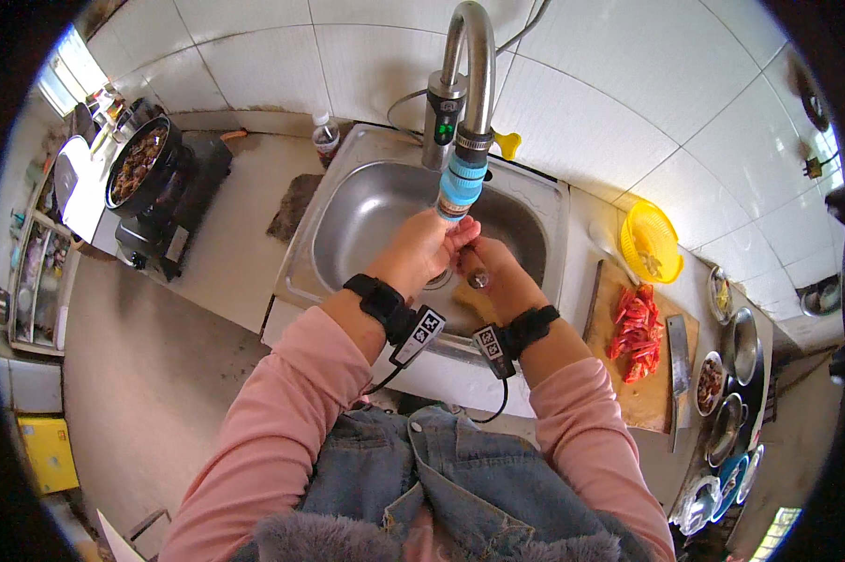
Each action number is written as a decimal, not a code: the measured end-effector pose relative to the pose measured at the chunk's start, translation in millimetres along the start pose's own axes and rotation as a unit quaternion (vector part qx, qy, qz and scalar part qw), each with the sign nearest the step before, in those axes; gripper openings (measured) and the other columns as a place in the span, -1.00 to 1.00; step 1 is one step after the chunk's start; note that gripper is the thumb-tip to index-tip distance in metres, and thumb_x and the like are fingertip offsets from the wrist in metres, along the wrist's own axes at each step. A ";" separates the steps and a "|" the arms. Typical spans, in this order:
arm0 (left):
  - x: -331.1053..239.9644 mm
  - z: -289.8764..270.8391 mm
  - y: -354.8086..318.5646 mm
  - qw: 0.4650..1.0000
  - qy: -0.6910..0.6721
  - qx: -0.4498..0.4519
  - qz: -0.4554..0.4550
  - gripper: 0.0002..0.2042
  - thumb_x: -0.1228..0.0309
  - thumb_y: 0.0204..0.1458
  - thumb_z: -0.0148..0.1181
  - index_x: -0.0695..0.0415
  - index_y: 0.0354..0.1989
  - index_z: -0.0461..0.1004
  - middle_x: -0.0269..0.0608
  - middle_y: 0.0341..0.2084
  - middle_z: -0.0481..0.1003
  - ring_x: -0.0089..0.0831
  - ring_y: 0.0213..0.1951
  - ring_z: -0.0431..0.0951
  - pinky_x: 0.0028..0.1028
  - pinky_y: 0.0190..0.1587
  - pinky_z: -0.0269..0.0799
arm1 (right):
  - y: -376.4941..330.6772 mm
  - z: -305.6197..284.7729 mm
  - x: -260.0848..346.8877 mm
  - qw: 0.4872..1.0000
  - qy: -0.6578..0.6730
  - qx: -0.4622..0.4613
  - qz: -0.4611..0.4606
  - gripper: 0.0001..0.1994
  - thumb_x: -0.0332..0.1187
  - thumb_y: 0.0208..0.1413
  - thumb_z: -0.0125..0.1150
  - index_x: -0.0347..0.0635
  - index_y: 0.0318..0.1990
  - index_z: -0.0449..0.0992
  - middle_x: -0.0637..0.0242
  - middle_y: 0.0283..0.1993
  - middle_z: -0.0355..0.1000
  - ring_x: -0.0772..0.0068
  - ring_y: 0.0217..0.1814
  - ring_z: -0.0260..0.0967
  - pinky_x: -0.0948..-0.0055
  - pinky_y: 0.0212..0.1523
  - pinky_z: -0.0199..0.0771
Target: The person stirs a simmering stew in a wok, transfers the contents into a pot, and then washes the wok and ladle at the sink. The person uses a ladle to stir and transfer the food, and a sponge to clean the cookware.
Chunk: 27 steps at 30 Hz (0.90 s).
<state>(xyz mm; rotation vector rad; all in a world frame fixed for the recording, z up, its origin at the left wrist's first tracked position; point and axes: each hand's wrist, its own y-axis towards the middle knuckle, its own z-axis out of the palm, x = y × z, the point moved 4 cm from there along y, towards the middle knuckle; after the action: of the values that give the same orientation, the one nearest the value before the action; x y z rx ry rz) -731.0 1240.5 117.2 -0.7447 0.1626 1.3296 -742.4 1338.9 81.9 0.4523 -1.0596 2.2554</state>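
Beneath the blue nozzle (462, 184) of the metal faucet (478, 70), my two hands meet over the steel sink (347, 220). My left hand (419, 248) has its fingers curled against the right one. My right hand (502, 272) is closed around a narrow brownish piece with a shiny round end (478, 279), whose kind I cannot make out. The nozzle and the hands hide most of the fingertips. Below my right hand, a yellowish piece (474, 302) lies in the basin, partly covered.
On the right, a cutting board (652, 409) bears cut red peppers (637, 332) and a cleaver (679, 361), with a yellow basket (651, 242) behind. Several bowls line the right edge. At left, a pan of food (139, 164) sits on a black stove (174, 225); a bottle (325, 139) stands nearer the sink.
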 end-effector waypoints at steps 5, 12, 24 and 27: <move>-0.8 -22.9 -6.8 0.982 0.189 -0.015 0.026 -0.93 0.45 -0.01 0.03 0.15 -0.38 0.39 -0.26 -0.51 0.42 -0.44 -0.47 0.43 -0.55 -0.48 0.30 | -16.4 22.5 -2.6 0.996 -0.086 0.019 0.022 -0.80 -0.29 0.13 -0.09 -0.25 -0.31 0.37 0.31 -0.50 0.36 0.47 -0.55 0.31 0.50 -0.60 0.33; -4.0 -42.4 -25.0 0.981 0.146 0.023 -0.130 -0.74 0.30 0.10 -0.16 0.25 -0.35 0.36 -0.17 -0.55 0.42 -0.39 -0.53 0.43 -0.48 -0.50 0.34 | -33.1 38.8 1.3 0.919 -0.362 0.153 -0.028 -0.75 -0.23 0.11 -0.02 -0.14 -0.14 0.40 0.39 -0.44 0.40 0.56 -0.43 0.35 0.55 -0.49 0.38; -49.7 -85.0 -91.5 0.960 0.223 -0.072 -0.157 -0.78 0.29 -0.05 0.11 0.06 -0.64 0.29 -0.40 -0.73 0.31 -0.59 -0.66 0.28 -0.59 -0.61 0.17 | 14.8 22.0 170.6 0.803 -0.560 -0.005 -0.205 -0.50 -0.45 -0.04 0.05 -0.11 0.14 0.21 0.23 0.16 0.18 0.35 0.01 0.23 0.44 -0.08 0.34; -53.8 -100.0 -101.5 0.951 0.282 -0.098 -0.087 -0.85 0.34 -0.04 0.07 0.08 -0.57 0.30 -0.36 -0.68 0.32 -0.59 -0.62 0.30 -0.60 -0.56 0.20 | 34.2 48.9 187.2 0.652 -0.685 0.017 -0.324 -0.48 -0.50 -0.05 -0.02 -0.13 0.16 0.18 0.17 0.20 0.13 0.25 0.17 0.13 0.43 0.09 0.22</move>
<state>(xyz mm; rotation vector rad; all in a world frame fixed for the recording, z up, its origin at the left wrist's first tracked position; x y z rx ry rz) -622.3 1134.2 108.7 -1.2700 0.4143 0.9459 -904.6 1353.5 191.7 2.3196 -1.1096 0.9732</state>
